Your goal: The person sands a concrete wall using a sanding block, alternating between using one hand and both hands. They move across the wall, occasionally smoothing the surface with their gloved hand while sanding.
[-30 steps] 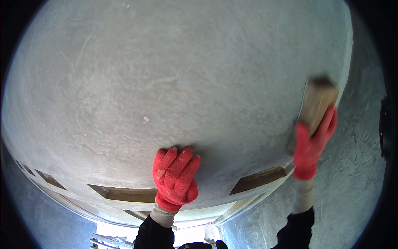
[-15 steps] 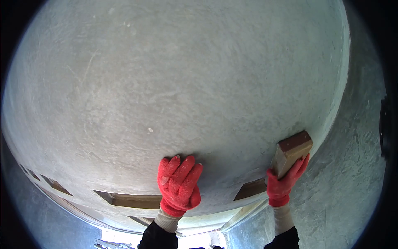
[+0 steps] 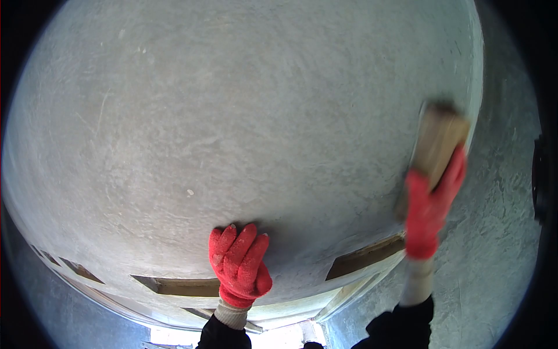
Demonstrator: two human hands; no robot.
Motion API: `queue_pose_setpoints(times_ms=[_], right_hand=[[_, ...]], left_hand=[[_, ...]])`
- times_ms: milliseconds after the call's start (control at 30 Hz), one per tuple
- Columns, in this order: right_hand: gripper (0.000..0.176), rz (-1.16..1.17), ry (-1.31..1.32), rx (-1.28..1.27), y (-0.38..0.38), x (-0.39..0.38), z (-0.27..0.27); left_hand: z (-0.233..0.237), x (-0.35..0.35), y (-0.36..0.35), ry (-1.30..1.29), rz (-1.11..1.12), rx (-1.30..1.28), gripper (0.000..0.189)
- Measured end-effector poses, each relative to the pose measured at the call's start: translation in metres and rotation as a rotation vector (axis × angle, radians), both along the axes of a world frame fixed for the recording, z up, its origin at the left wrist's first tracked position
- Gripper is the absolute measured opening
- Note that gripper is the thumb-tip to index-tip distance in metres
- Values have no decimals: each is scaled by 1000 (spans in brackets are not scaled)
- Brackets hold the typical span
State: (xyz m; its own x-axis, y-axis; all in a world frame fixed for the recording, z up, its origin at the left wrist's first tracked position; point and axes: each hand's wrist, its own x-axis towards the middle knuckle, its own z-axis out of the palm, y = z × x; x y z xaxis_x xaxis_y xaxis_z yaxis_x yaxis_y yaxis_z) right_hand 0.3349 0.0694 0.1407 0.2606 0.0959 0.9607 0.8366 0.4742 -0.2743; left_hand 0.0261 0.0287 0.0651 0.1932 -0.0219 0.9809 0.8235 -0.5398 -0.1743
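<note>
A broad grey plastered surface (image 3: 232, 128) fills most of the view. My left hand (image 3: 239, 264), in a red glove, rests flat on its lower middle part with the fingers spread a little and nothing held. On the right, my right hand (image 3: 431, 203), also red-gloved and blurred by motion, grips a brown wooden block (image 3: 440, 139). The block lies against the grey surface close to its right edge, tilted slightly to the right.
Rectangular openings cut the lower part of the surface, one left (image 3: 186, 287) of my left hand and one right (image 3: 363, 257). A rough grey wall (image 3: 488, 232) meets it at the right. Bright light shows at the bottom.
My right hand and the wooden block have moved up and to the right along the surface. The view has shifted slightly; my left hand stays on the surface.
</note>
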Motion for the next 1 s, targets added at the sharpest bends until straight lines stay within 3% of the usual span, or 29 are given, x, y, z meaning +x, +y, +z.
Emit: queue_pose_setpoints(times_ms=[67,167,233,367,467,567,700,767,867,933,1000], right_hand=[[100,-31,-20,-73,-8,-12,-82],[103,-57,-129,-50,-10,-16,-105],[95,-106,-158,0,-11,-16,-32],[80,84,-2,98,-2,-9,138],[84,61,93,63,-2,-4,179],[85,-97,95,59,1,-1,124],[94,-131,-23,-19,-4,0,-33],[97,-144,19,-75,-5,-6,-75],[95,-161,-94,18,-4,0,-29],[90,-149,-74,85,-1,-3,42],[82,8,-12,169,1,-8,116]], left_hand=[[0,0,-3,-19,-7,2,32],[2,0,-3,-5,15,-9,32],[1,0,-2,-10,-18,-16,33],[1,0,-2,-4,0,2,32],[0,0,0,-13,4,13,31],[-1,1,-1,-16,1,3,30],[-2,0,-2,-21,4,6,30],[-1,1,-1,-25,7,7,30],[-1,1,-2,-36,-7,-7,31],[0,1,-2,-31,-6,-4,33],[-1,0,-2,-32,-8,-2,33]])
